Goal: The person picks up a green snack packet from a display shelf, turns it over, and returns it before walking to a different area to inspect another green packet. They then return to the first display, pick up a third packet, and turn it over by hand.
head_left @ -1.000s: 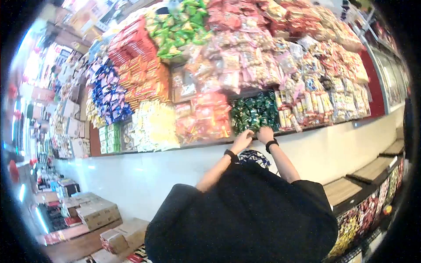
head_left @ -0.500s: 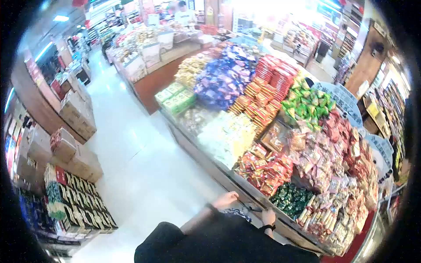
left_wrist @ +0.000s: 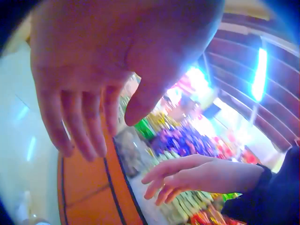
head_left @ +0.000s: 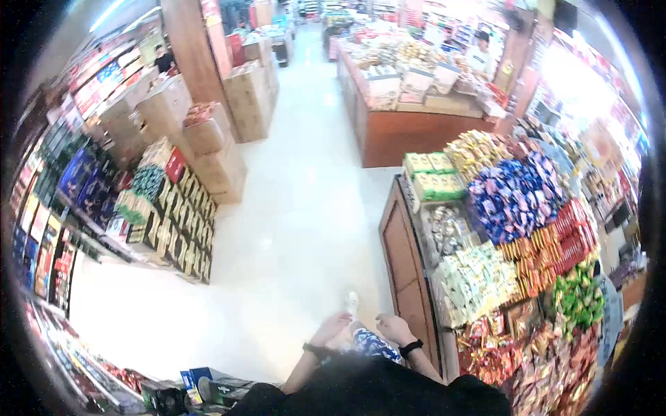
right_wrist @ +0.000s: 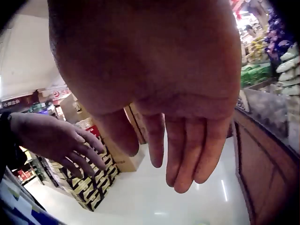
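Observation:
Both hands hang in front of the body over the aisle, holding nothing. The left hand [head_left: 331, 328] has relaxed fingers [left_wrist: 84, 124] in the left wrist view. My right hand [head_left: 394, 328] is nearest the wooden side of the candy counter [head_left: 406, 256], and its fingers [right_wrist: 185, 154] hang loose and nearly straight. On that counter, pale wrapped packets [head_left: 479, 281] lie beside blue-wrapped sweets [head_left: 517, 197], orange packets [head_left: 538, 246] and green packets [head_left: 579, 295]. Red packets [head_left: 485, 347] are heaped at the near end.
A pale tiled floor [head_left: 291, 208] runs ahead between the displays. Stacked black-and-gold boxes [head_left: 184, 215] and cardboard cartons [head_left: 215, 156] line the left. Another wooden counter [head_left: 416, 132] heaped with goods stands ahead, with a person [head_left: 482, 55] behind it. Shelves [head_left: 41, 236] fill the far left.
My view has swung left from the candy counter to the aisle. Both hands have come away from the counter's edge beside the dark green sweets and now hang over the floor.

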